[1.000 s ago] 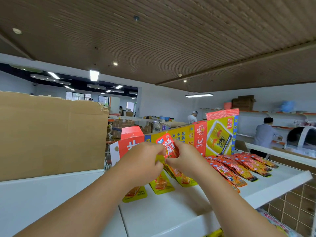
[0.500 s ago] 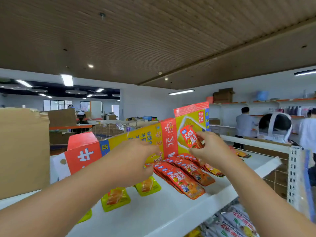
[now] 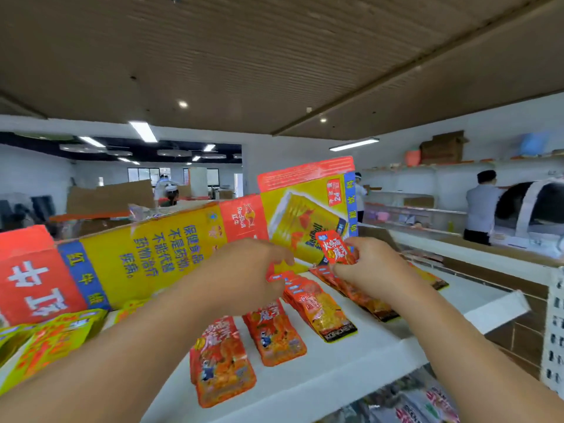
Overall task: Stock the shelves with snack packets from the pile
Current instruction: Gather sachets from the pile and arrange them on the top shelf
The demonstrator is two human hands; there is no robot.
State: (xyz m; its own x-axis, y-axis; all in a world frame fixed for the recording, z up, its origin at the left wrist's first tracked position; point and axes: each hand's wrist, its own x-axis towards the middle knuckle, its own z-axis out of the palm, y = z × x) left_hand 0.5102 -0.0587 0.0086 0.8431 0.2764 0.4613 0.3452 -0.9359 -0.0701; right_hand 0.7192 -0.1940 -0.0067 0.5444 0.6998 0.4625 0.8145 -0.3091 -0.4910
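My right hand (image 3: 370, 271) pinches a red snack packet (image 3: 335, 248) upright above the white top shelf (image 3: 360, 361). My left hand (image 3: 244, 279) grips the top ends of red packets (image 3: 282, 277) held over the shelf. Several red packets lie in rows on the shelf: one pile at the front (image 3: 221, 364), one beside it (image 3: 274, 337), another further right (image 3: 320, 309). Yellow-green packets (image 3: 52, 340) lie at the left end. A flattened yellow and red carton (image 3: 171, 248) stands behind them as a backing.
The shelf's front edge (image 3: 305, 401) runs diagonally; more packets (image 3: 427, 404) lie on the level below. A white perforated upright (image 3: 554, 340) stands at the right. A person in a white shirt (image 3: 482, 206) works at the far wall shelves.
The view has swung right along the shelf. My right hand has carried its red packet right and lower, over the right-hand rows. My left hand followed, over the red packets.
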